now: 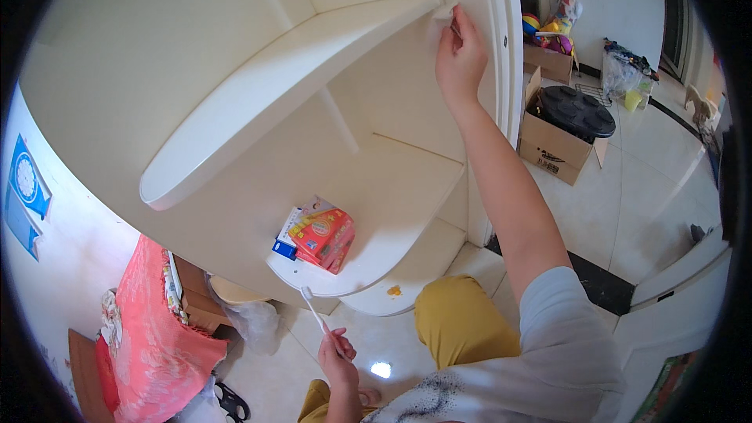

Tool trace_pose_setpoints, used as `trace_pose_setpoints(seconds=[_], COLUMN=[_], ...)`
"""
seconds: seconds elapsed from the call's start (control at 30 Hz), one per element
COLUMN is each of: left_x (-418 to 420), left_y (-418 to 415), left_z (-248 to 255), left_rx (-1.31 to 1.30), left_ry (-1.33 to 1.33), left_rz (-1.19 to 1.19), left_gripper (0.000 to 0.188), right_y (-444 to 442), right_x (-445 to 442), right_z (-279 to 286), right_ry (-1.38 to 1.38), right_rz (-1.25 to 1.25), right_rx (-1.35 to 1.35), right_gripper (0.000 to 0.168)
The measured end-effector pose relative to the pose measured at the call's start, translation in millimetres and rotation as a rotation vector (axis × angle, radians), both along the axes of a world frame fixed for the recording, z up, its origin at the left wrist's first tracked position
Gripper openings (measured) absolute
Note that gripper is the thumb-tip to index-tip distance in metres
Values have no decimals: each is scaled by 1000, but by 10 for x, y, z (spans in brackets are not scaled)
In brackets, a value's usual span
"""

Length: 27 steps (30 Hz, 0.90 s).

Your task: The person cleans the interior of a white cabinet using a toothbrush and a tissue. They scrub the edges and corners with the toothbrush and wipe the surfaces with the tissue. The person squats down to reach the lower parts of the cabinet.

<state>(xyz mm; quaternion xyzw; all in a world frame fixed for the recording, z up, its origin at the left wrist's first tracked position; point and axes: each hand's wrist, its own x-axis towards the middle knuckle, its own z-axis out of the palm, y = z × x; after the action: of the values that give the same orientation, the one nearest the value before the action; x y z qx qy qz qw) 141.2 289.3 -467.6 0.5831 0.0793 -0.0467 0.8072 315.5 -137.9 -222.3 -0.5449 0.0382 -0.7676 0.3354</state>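
Observation:
My left hand grips a white toothbrush, its bristled head pointing up and away from me. Raised at the upper right, my right hand pinches a small white piece of tissue or cloth. That piece is at the inner end of a curved cream shelf, near the side panel. On the rounded shelf below lies a stack of red and pink boxes bearing writing, beside a blue and white box.
An orange-brown stain or scrap marks the lowest shelf. At right, a cardboard box holds a black lidded object, with toys in another box behind. A pink cloth covers things at lower left, near a black sandal.

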Motion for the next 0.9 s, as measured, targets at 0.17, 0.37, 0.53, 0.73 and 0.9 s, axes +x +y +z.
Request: trace_pose_setpoints(seconds=[0.17, 0.37, 0.53, 0.73, 0.9], left_x=[-119, -138, -105, -119, -140], left_y=[166, 0, -78, -178, -135], left_z=[-61, -118, -70, 3, 43], left_rx=[27, -33, -22, 4, 40], left_ry=[67, 44, 36, 14, 19], left_rz=[27, -27, -60, -62, -66], left_gripper=[34, 34, 35, 36, 35], right_y=[72, 232, 954, 1078, 577], right_x=[128, 91, -127, -233, 33], right_z=[191, 229, 150, 99, 203], right_ry=[38, 99, 42, 43, 143], right_rz=[57, 27, -20, -25, -105], right_rx=[20, -8, -253, -461, -178], right_gripper=[34, 41, 48, 54, 56])
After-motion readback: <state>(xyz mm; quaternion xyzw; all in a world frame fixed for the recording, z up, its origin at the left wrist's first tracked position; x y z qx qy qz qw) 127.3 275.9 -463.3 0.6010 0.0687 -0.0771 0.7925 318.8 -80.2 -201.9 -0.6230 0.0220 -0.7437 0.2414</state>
